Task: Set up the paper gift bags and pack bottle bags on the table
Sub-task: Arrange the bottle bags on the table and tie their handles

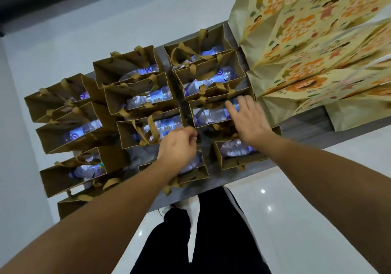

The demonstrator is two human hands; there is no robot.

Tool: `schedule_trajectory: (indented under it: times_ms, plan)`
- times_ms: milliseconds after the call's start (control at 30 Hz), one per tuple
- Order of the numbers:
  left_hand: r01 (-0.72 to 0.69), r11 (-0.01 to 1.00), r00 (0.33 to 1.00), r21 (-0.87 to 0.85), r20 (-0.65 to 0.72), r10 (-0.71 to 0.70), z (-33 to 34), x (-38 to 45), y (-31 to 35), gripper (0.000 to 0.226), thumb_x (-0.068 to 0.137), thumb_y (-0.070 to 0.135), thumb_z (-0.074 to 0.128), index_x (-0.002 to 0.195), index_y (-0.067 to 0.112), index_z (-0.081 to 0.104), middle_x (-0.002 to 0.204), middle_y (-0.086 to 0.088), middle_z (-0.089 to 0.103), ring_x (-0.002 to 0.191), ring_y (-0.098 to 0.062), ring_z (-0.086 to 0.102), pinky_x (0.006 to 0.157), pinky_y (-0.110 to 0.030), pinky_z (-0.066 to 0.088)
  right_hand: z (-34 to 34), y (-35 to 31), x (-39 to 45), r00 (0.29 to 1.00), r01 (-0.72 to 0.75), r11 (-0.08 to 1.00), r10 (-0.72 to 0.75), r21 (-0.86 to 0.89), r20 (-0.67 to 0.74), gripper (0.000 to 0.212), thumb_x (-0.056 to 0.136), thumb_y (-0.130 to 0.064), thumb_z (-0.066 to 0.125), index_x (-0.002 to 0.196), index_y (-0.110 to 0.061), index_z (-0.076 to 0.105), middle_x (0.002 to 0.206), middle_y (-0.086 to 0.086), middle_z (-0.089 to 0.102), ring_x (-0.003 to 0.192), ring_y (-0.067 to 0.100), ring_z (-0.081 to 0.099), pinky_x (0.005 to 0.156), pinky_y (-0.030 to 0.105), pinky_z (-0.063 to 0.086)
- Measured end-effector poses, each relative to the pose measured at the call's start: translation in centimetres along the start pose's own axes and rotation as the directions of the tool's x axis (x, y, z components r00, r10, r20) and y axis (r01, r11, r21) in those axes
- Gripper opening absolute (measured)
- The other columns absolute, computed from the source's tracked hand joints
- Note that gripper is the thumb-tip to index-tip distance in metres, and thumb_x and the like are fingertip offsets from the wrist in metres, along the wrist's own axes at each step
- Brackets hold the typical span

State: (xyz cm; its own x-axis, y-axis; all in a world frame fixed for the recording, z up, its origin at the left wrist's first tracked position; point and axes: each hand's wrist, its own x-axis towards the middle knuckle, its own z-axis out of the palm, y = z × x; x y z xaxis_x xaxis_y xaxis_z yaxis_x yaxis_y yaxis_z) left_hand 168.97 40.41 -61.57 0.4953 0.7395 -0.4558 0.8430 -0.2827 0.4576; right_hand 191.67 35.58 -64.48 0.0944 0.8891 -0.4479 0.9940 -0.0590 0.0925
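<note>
Brown paper gift bags [139, 96] standing open in rows on grey table [300, 129], plastic water bottle [148, 99] lying in each. Left hand [179, 146] curled, pinching rim of bag [148, 132] mid-table. Right hand [247, 119] flat, fingers spread, over neighbouring bag [213, 115]. Patterned yellow gift bags [317, 51] at table's right end.

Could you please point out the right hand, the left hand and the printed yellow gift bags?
right hand [249, 121], head view, back of the hand.
left hand [177, 146], head view, back of the hand.
printed yellow gift bags [313, 41], head view, patterned side.
</note>
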Motion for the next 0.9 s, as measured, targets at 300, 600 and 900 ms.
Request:
schedule_trajectory:
  times_ms: [300,600,900]
  plan:
    - [0.074,0.997,0.997,0.006,0.011,-0.074,-0.2,-0.6,-2.4,0.022,0.099,0.020,0.055,0.115,0.019,0.071,0.111,-0.002,0.070,0.099,-0.021,0.063,0.088,-0.039,0.054,0.2,-0.4,4.4,0.991,-0.083,0.996,0.086,-0.040,0.103,0.030,0.089,-0.021,0.059,0.119,-0.019,0.062,0.114,0.012,0.059,0.107,0.032,0.050,0.087,0.041,0.041]
    - [0.104,0.995,0.995,-0.006,-0.004,-0.104,-0.8,-1.3,-2.4,0.022,0.098,0.020,0.056,0.113,0.017,0.072,0.110,-0.005,0.070,0.099,-0.022,0.064,0.086,-0.038,0.054,-0.2,-0.6,1.1,0.980,0.033,0.874,0.066,0.484,-0.187,0.018,0.086,-0.009,0.067,0.102,-0.009,0.073,0.112,0.008,0.067,0.106,0.027,0.056,0.094,0.037,0.045]
    - [0.059,0.997,0.998,-0.052,0.020,-0.059,-0.3,-1.0,-0.2,0.022,0.101,0.023,0.054,0.118,0.021,0.068,0.114,-0.002,0.066,0.102,-0.019,0.061,0.089,-0.035,0.053,-1.4,-0.8,2.4,0.993,-0.099,0.956,0.077,0.276,0.089,0.063,0.093,-0.015,0.058,0.152,-0.026,0.037,0.125,0.013,0.060,0.111,0.035,0.059,0.085,0.041,0.045]
